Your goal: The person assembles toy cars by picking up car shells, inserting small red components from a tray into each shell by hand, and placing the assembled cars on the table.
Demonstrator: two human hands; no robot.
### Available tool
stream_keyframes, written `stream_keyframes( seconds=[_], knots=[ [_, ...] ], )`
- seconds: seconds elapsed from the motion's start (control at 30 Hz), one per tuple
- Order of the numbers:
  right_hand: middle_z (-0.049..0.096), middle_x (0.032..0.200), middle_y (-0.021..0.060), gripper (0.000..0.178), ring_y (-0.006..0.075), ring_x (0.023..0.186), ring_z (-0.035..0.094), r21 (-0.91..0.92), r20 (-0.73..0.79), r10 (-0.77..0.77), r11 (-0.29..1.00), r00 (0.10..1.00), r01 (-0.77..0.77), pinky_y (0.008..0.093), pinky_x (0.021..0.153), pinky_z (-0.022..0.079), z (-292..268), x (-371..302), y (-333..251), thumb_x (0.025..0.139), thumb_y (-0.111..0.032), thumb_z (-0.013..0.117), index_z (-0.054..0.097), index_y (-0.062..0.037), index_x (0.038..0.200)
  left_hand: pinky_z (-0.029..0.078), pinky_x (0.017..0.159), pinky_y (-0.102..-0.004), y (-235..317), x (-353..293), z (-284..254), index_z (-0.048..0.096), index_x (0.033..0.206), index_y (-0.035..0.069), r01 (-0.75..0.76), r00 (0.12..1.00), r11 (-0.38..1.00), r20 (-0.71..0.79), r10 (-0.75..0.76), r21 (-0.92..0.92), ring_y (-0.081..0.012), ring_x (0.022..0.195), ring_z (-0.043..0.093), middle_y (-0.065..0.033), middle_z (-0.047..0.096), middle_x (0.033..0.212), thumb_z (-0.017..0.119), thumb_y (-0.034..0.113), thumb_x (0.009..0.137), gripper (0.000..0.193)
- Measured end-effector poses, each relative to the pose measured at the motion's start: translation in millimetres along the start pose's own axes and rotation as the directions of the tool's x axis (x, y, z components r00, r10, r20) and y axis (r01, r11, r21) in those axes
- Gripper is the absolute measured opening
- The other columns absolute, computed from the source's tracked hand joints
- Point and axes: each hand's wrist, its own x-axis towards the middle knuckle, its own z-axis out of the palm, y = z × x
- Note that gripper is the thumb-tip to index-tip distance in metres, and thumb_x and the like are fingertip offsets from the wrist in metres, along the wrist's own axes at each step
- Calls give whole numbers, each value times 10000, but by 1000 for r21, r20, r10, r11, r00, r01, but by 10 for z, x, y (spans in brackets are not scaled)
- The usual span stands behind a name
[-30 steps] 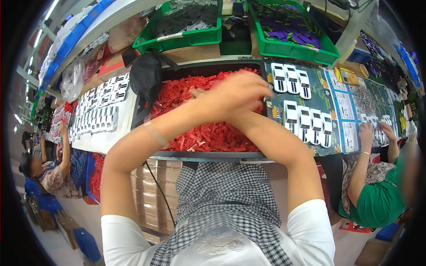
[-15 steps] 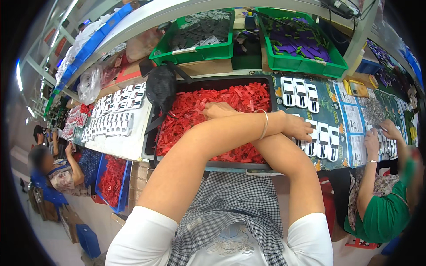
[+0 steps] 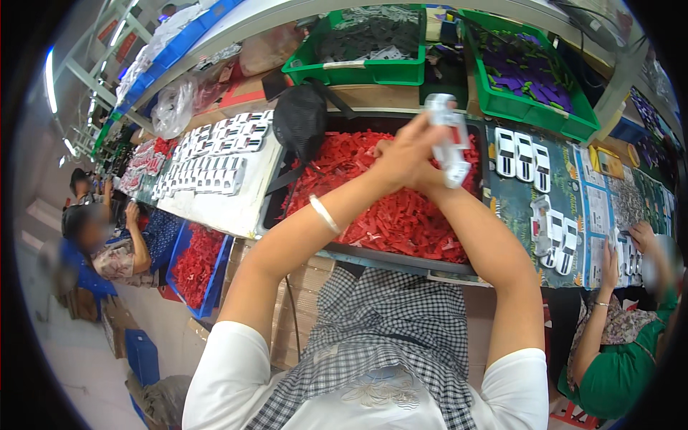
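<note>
My left hand (image 3: pixel 413 149), with a bangle on its wrist, is closed on a white toy car shell (image 3: pixel 451 154). It holds the shell tilted on end above a black tray (image 3: pixel 373 248). Red plastic pieces (image 3: pixel 387 222) fill the tray in a loose heap. My right hand (image 3: pixel 384 147) is over the heap, crossed behind the left; its fingers are mostly hidden, so whether they hold anything does not show. To the right, white car shells (image 3: pixel 524 156) stand in a row on a patterned mat, with another group (image 3: pixel 553 233) nearer me.
Rows of white shells (image 3: pixel 208 175) lie on the left side of the bench. A black bag (image 3: pixel 301 122) hangs over the tray's left edge. Green bins (image 3: pixel 373 72) stand behind. Co-workers sit at both sides, one in a green sleeve (image 3: pixel 616 365) at right.
My left hand has lifted a toy car shell from the nearer group on the right and brought it left over the tray. My right hand has stayed over the red pieces. The view has shifted.
</note>
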Motion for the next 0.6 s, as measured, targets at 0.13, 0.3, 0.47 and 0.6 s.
stream_keyframes(
  seconds=[0.13, 0.3, 0.47, 0.6],
  knots=[
    [580, 940, 151, 147, 330, 915, 574, -181, 16, 527, 837, 850, -516, 405, 761, 463, -72, 190, -216, 831, -145, 566, 582, -55, 945, 345, 1033, -402, 149, -584, -764, 358, 1359, 44, 27, 977, 990, -205, -56, -140, -216, 1211, 463, -70, 469, 1321, 376, 358, 939, 524],
    [583, 961, 129, 90, 305, 918, 584, -221, -257, 182, 945, 949, -241, 398, 713, 464, -232, 143, -307, 837, -126, 587, 588, -55, 891, 497, 796, -362, -18, -710, -1123, 507, 1214, 16, 17, 919, 907, -351, -181, -421, -206, 876, 602, -101, 618, 960, 337, 282, 947, 413],
    [561, 974, 100, 116, 289, 873, 567, -265, -202, -279, 938, 939, 221, 359, 728, 464, -114, 137, -737, 777, -61, 641, 587, -49, 880, 504, 763, -352, -168, -665, -1159, 534, 1075, 74, 90, 888, 905, -378, -262, -416, -172, 838, 599, -52, 606, 939, 376, 297, 976, 291],
    [534, 1040, 93, 155, 282, 979, 514, -551, 1, -341, 784, 940, 285, 390, 843, 406, 92, 104, -678, 716, -72, 663, 596, -61, 855, 456, 858, -352, -184, -688, -1153, 520, 1123, 83, 92, 894, 912, -370, -252, -399, -177, 959, 563, -53, 588, 1035, 374, 299, 982, 296]
  ],
)
